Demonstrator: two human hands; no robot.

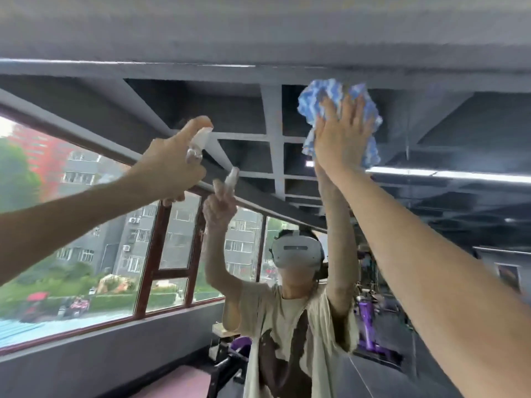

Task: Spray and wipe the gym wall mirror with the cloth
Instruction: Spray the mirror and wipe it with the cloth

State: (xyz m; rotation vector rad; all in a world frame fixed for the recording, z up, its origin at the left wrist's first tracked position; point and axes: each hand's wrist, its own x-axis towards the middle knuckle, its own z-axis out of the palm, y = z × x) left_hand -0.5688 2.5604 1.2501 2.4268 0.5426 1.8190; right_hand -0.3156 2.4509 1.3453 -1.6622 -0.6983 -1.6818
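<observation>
**Both arms raised at the mirror: bottle in the left hand, cloth under the right**

From the head camera, the person stands close to the wall mirror (431, 196) with both bare arms stretched up and forward. The left hand (169, 162) is curled round a small pale spray bottle (198, 142), its forefinger hooked over the top of the nozzle; the bottle is lifted toward the glass at the left, tilted, and I cannot tell whether it touches the surface. The right hand (342, 136) is higher, near the mirror's upper edge, with its fingers straight and spread and the palm flat. It presses a crumpled blue-and-white cloth (319, 93) against the glass, and the cloth bulges out above and on both sides of the fingers.

In the glass the reflection meets the hands: a figure in a white headset (297, 251) and a loose beige T-shirt (287, 326), arms up the same way. Also reflected are red-framed windows (149, 268) with grey buildings and trees outside, a grey beamed ceiling (273, 124), a lit strip light (448, 175) and purple gym equipment (366, 320).
</observation>
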